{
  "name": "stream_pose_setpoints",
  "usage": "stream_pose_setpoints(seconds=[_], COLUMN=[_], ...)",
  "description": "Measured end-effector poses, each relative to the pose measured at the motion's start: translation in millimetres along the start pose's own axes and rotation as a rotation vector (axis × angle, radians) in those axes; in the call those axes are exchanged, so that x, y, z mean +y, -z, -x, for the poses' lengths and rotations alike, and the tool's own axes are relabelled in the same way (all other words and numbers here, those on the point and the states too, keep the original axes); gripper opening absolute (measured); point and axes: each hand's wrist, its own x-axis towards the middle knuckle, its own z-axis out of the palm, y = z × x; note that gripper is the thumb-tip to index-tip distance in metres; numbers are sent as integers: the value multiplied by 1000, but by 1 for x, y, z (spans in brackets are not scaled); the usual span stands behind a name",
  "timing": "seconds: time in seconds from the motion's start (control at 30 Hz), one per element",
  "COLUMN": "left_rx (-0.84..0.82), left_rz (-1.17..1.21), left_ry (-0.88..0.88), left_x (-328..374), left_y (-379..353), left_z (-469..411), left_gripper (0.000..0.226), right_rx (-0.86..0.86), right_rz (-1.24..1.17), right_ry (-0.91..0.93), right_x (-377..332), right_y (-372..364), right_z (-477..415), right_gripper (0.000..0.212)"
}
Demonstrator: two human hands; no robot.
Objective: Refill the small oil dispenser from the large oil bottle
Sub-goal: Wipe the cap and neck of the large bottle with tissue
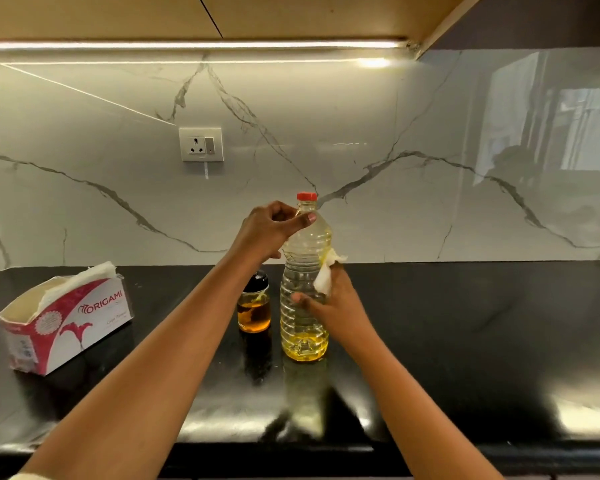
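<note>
The large clear oil bottle stands upright on the black counter, its red cap on and a little yellow oil at the bottom. My left hand grips the bottle's neck just below the cap, thumb across the front. My right hand holds a crumpled white tissue against the bottle's right side, thumb on the ribbed front. The small glass oil dispenser with a dark top stands just left of the bottle, holding amber oil; my left forearm partly covers its top.
An open red-and-white tissue box lies on the black counter at the left. A marble backsplash with a wall socket rises behind. The counter's front edge runs along the bottom of the view.
</note>
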Motion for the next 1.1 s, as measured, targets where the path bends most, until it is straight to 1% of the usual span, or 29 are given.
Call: stream_pose_setpoints(seconds=[0.03,0.1,0.27,0.5,0.6,0.67,0.73,0.77,0.97,1.03,1.1], left_rx=[-2,11,19,-11,-4,5,10,14,66,59,112], left_rz=[15,32,29,38,29,18,4,2,-60,-76,-87], left_ry=[11,25,60,103,99,98,92,89,-5,-22,-64], left_x=[0,-2,-8,-14,-18,-21,-23,-24,-31,-33,-35], left_y=[-1,-2,-10,-30,-34,-33,-31,-29,-18,-15,-8], left_z=[-1,-5,-26,-61,-70,-73,-73,-73,-65,-61,-50], left_gripper=[44,44,50,53,53,55,57,59,75,76,74], right_rx=[22,67,13,-14,18,71,118,133,159,204,251], right_rz=[50,112,178,274,244,211,230,235,262,274,353], right_ry=[10,-7,-85,-114,-102,-84,-74,-78,-101,-111,-120], right_x=[2,3,8,19,25,30,35,37,38,37,37], right_y=[-5,-9,-2,15,18,22,27,29,31,33,39], right_z=[1,-6,-38,-73,-75,-73,-73,-72,-64,-59,-49], right_gripper=[74,77,76,70,58,38,19,16,17,18,18])
